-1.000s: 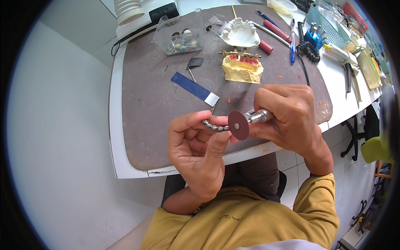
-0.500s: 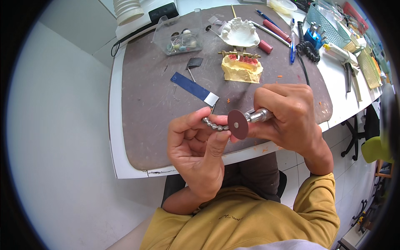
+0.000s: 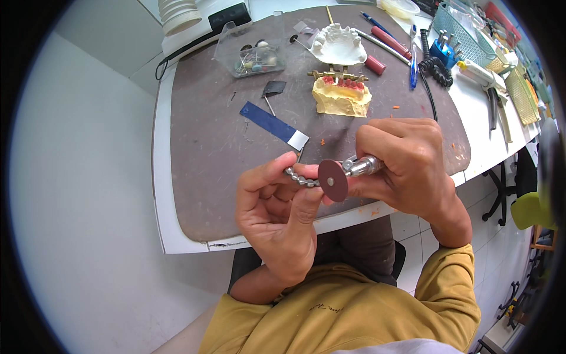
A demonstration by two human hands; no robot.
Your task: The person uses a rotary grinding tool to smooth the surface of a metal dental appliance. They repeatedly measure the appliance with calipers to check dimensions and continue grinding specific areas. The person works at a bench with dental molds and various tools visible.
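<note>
Between the thumb and fingertips of my left hand [image 3: 277, 218] is a curved metal dental bridge [image 3: 298, 176], a row of small rounded silver teeth. My right hand [image 3: 407, 162] grips a silver rotary handpiece [image 3: 367, 166]. On its tip sits a thin reddish-brown cutting disc [image 3: 333, 182], right by the bridge's right end. The disc hides that end, so contact cannot be made out. Beyond my hands stands a yellow plaster dental model [image 3: 341, 104] with red teeth, hinged by a brass articulator [image 3: 337, 76] to a white upper model [image 3: 337, 47].
A blue strip [image 3: 268, 122] with a white end lies left of the models. Behind it are a dark square-headed tool [image 3: 273, 89] and a clear box [image 3: 253, 71] of small burs. Pens, a blue bur stand [image 3: 443, 50], a coiled cord [image 3: 437, 73] and baskets line the right side.
The disc and handpiece have shifted slightly left and down along the bridge. The bridge has tilted a little in my left fingers; both grips stay the same.
</note>
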